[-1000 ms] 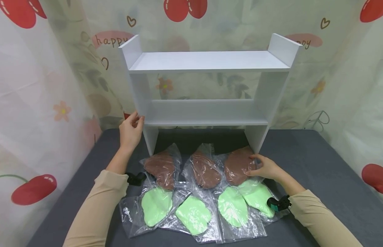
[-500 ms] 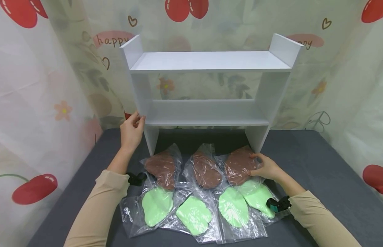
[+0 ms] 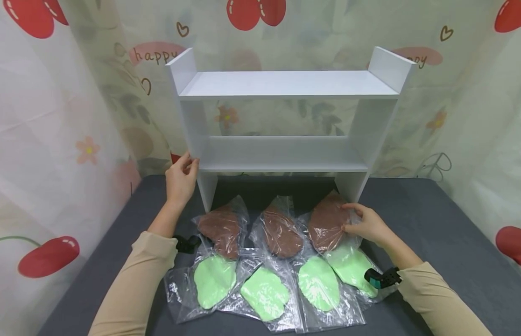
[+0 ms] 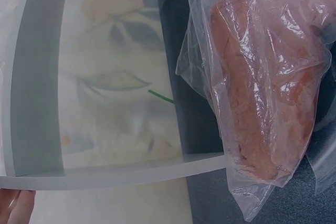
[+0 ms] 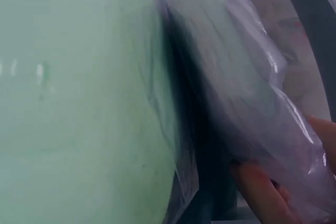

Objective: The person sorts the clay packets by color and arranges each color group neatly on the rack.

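Observation:
In the head view a white two-tier shelf (image 3: 285, 168) stands on the dark table. My left hand (image 3: 180, 179) grips the front edge of its left side panel; in the left wrist view only its fingertips (image 4: 20, 207) show beside the panel. My right hand (image 3: 367, 226) pinches the right edge of a clear plastic bag (image 3: 327, 224) holding a flat brown clay-like lump, at the shelf's right foot. Two similar bags, a middle brown one (image 3: 281, 233) and a left brown one (image 3: 221, 231), lie before the shelf's bottom opening.
Several bagged light-green lumps (image 3: 264, 293) lie in front of the brown ones, their plastic overlapping. A patterned curtain (image 3: 294, 35) hangs behind and at both sides. A thin looped cord (image 3: 437, 164) is at the back right. Dark cloth (image 3: 416, 219) covers the table.
The right brown bag has tilted, its top rising toward the shelf, with my right hand moving slightly right along with it. My left hand keeps its place on the side panel.

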Motion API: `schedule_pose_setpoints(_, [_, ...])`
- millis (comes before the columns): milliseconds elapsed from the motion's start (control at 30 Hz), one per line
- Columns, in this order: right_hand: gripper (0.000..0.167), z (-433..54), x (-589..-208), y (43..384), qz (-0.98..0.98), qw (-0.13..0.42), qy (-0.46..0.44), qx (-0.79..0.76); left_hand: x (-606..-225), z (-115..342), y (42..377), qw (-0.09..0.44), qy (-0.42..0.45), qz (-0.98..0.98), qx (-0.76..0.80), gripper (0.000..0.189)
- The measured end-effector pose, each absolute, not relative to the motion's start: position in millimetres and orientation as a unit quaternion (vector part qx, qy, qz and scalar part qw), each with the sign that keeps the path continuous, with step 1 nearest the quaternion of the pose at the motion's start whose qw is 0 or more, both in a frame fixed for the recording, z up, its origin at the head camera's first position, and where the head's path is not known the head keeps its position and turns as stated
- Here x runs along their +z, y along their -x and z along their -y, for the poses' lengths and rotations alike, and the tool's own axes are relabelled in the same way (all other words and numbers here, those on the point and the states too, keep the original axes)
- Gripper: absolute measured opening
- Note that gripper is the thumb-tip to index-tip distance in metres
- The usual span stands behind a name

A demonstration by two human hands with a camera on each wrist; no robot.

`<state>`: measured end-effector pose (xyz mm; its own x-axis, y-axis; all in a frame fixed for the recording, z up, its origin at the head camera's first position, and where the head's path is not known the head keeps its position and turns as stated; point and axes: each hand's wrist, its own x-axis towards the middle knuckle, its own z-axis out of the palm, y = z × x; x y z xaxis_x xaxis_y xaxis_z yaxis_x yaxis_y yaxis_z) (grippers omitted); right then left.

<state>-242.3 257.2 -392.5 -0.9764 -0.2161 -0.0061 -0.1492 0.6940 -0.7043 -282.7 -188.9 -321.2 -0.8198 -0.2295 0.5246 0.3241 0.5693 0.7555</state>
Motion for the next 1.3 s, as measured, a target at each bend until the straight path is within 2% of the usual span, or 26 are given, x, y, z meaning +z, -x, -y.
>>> schedule_pose_setpoints(300, [0.054,-258.4,-381.0,239.1,-0.913,0.029,0.113,-0.392,-321.7,188.2,282.9,0.297,0.025,0.832,-0.469,0.037])
schedule_pose_setpoints(1300, [0.051,-232.9,-339.1,218.8,-0.868,0.021,0.199,-0.455,-321.8,187.8,281.1,0.295,0.026,0.831,-0.472,0.039])
